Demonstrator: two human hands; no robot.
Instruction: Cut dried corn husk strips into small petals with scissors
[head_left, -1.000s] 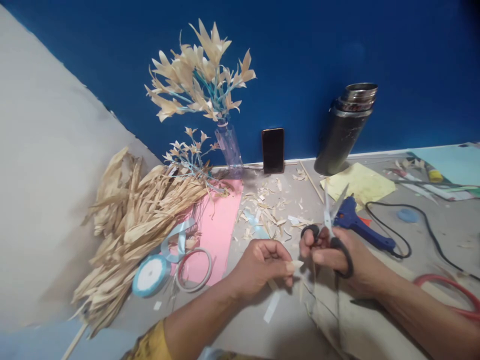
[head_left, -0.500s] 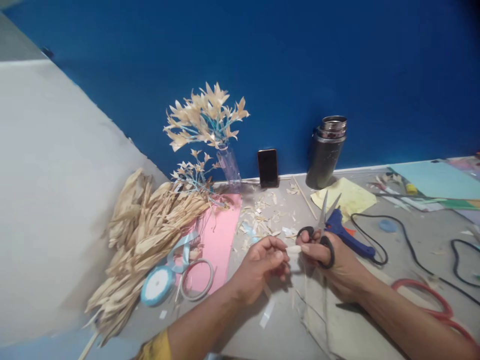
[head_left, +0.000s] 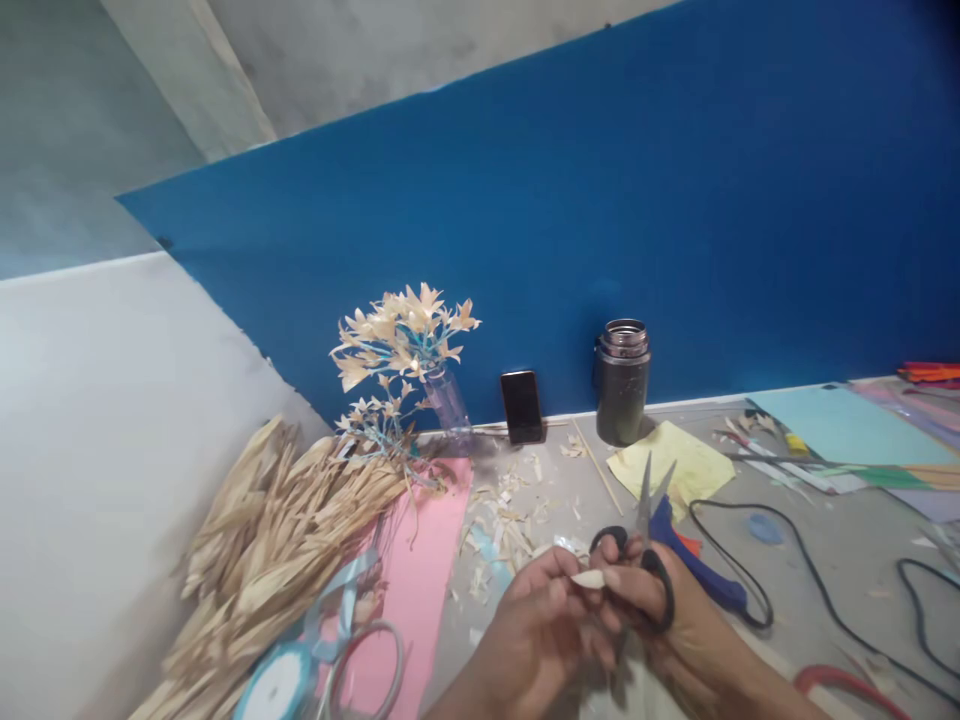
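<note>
My right hand grips black-handled scissors, fingers through the loops, blades slightly apart and pointing up. My left hand is closed in a pinch on a small pale husk petal, held right against the fingers of my right hand. Both hands are low in the view, above the grey table. A blue glue gun lies just behind the scissors.
A heap of dried husks lies left, with pink paper, blue ribbon roll and tape ring. Husk flowers in a vase, a phone and a dark flask stand against the blue wall. Black cables run right.
The view has tilted upward, so everything sits lower in frame. My hands stay together with the petal and scissors, now closer to me.
</note>
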